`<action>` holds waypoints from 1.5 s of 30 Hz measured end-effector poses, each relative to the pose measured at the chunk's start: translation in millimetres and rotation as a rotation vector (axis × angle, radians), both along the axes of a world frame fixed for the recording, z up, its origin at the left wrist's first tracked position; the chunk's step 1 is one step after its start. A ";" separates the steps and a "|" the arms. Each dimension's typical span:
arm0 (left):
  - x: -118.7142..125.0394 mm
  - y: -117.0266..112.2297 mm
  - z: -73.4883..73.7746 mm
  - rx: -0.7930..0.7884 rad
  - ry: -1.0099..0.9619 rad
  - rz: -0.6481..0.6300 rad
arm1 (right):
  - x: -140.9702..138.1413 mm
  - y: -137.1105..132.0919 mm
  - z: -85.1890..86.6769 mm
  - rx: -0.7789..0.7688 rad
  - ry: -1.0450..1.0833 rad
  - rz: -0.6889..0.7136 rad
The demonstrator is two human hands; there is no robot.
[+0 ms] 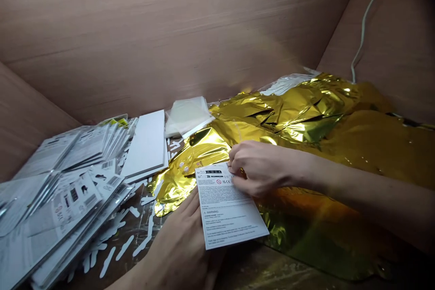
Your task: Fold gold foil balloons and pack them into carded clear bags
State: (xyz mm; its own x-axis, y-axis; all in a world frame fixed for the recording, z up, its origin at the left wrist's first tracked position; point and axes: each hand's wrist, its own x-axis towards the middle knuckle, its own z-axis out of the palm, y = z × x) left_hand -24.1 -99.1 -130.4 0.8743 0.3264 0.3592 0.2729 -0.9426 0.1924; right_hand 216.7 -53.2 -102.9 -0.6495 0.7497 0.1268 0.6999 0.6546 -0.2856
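Note:
A white printed card [227, 208] with warning text lies tilted between my hands, its face up. My right hand [256, 168] is closed in a pinch at the card's upper right corner, with gold foil showing by the fingers. Along the card's left edge, my left hand [185, 235] reaches in, back of the hand up; its fingers are mostly hidden behind the card. Whether it grips the card or the foil cannot be told. Shiny gold foil sheets, perhaps flat foil balloons [217, 142], spread under and behind both hands.
At left is a heap of printed cards in clear bags [74, 204]. Beside it are a stack of blank white cards [146, 142] and translucent sheets [188, 115]. White strips [125, 248] lie scattered on the table. A cable [365, 18] hangs down the right-hand wooden panel.

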 end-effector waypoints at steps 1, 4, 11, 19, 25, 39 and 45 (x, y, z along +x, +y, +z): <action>-1.6 -0.9 4.4 0.005 0.008 0.036 | -1.5 -1.7 1.9 0.000 -0.021 0.009; -11.4 2.7 22.1 -0.078 0.024 0.073 | -5.1 -6.1 5.6 0.027 -0.085 0.040; -14.3 44.2 29.2 -0.114 -0.036 0.546 | -2.9 -9.6 -4.9 0.009 -0.070 -0.009; 1.2 55.5 7.4 -0.280 -0.036 0.513 | -7.2 -5.4 -7.9 0.107 0.041 0.026; -7.5 48.5 18.4 -0.698 -0.209 0.499 | -7.9 -5.0 -10.2 -0.041 0.284 0.039; -13.5 63.1 1.7 -1.081 -1.104 0.574 | -5.1 19.0 15.8 -0.652 0.953 -0.302; -5.9 53.5 -12.6 -1.237 -1.215 0.576 | -29.5 -6.5 -6.2 -0.671 0.979 -0.341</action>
